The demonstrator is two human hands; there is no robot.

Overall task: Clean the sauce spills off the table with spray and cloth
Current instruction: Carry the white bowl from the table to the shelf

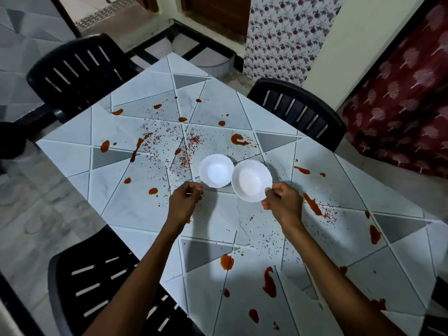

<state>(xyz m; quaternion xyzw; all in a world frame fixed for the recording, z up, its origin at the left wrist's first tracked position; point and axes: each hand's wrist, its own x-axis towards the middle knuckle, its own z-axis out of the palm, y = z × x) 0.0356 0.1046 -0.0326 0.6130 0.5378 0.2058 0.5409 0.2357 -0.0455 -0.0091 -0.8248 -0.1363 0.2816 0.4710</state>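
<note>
Sauce spill (312,206) nr right grip (283,202), pinching bowl (251,180)

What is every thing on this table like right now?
Left bowl, empty, rim pinched by the left hand.
Right bowl, empty, rim pinched by the right hand.
Table, dirty, spattered with red sauce spills and dark specks.
Chairs, standing at the table's edges.
</note>
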